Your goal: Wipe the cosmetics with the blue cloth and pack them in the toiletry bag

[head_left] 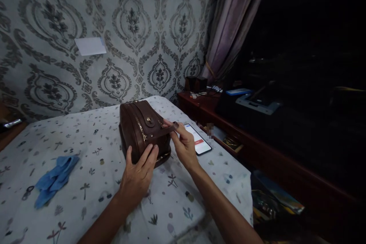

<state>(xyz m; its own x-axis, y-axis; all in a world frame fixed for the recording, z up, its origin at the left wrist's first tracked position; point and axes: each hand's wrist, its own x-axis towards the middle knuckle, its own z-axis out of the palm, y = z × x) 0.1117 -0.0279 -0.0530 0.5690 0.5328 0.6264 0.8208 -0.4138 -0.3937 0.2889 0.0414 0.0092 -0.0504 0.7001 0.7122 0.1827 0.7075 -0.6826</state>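
Note:
A brown leather bag (137,127) with gold zippers and a stud stands on a table covered by a white patterned cloth (85,198). My left hand (138,173) rests flat against the bag's near side, fingers spread. My right hand (183,143) pinches the bag's brown strap flap between thumb and fingers and holds it out to the right of the bag.
A lit phone (198,139) lies on the cloth just right of my right hand. A blue cloth (55,179) lies at the left, small scissors (28,192) beside it. A dark wooden shelf (257,148) with devices runs along the right; wallpapered wall behind.

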